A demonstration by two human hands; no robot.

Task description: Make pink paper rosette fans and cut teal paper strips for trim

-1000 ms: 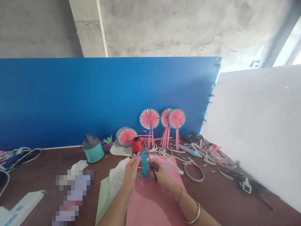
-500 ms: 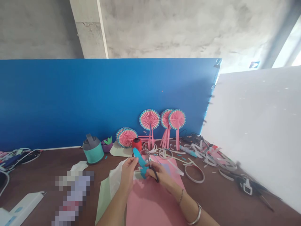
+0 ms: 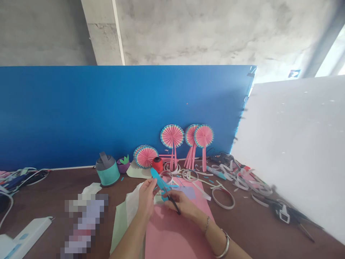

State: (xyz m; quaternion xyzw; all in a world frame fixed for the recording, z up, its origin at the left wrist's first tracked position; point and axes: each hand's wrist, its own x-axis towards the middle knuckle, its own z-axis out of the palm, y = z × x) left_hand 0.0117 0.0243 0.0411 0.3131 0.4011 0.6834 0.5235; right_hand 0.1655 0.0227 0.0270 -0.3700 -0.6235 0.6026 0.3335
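Observation:
My left hand (image 3: 147, 192) pinches a bright blue paper piece (image 3: 155, 175) that slants up to a rounded end. In my right hand (image 3: 179, 202) is a pair of dark-handled scissors (image 3: 174, 204), with the blades pointing up and left at the blue paper. Other blue paper bits show beside the blades; whether they are joined to the held piece I cannot tell. Both hands are above pink paper sheets (image 3: 178, 235). Just beyond them stand a red spool-like item (image 3: 157, 164) and a pale tape ring (image 3: 166, 176).
Pink pleated paper rosettes (image 3: 172, 136) lean on the blue partition (image 3: 107, 108). A teal and grey container (image 3: 107, 171) and a purple pot (image 3: 123, 166) stand at left. Paper strips (image 3: 242, 176), a tape ring (image 3: 223, 198) and black pliers-like tools (image 3: 285, 212) lie right.
The scissors have swung so that their blades lie along the blue paper. The blue piece in my left hand has shifted slightly left and up.

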